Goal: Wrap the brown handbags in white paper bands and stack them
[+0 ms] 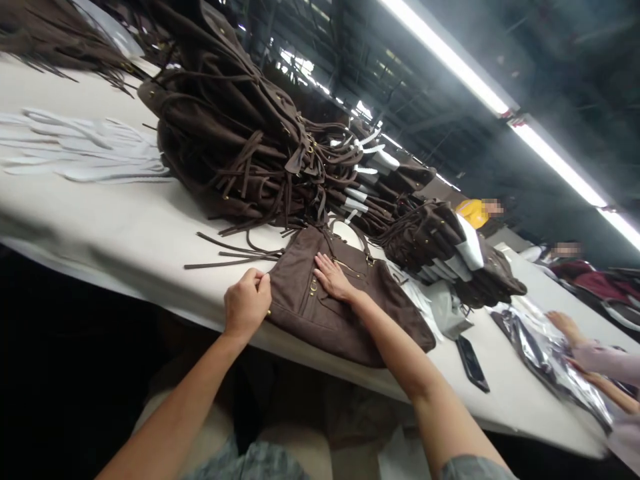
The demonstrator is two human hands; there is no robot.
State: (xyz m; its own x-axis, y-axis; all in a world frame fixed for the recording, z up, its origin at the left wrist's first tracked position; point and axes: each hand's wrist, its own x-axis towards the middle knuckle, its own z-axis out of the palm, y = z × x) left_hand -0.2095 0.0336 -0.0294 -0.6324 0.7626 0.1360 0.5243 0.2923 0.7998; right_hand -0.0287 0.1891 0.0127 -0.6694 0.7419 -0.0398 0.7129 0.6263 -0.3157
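- Handbag [335,323], dark brown: lies on the pale table [125,217], along the near edge, with its base side toward the person
- Left hand [247,303]: fingers curled closed on the left end of the handbag, gripping its edge
- Right hand [333,277]: flat, fingers extended and close together, palm down on the front panel of the handbag; forearm crosses the panel
- Gold-coloured fitting [313,287]: on the front panel, just beside the right hand
- Dark strips [235,263]: spread on the table, near the left hand, beyond it
- Bag pile [225,147]: stacked high behind the handbag, dark brown, with hanging cords
- White strips [85,147]: laid flat to the left of the bag pile
- Phone [473,363]: on the table, right of the handbag, apart from both hands
- Co-worker's hand [565,327]: at the far right, by shiny plastic film [545,350]
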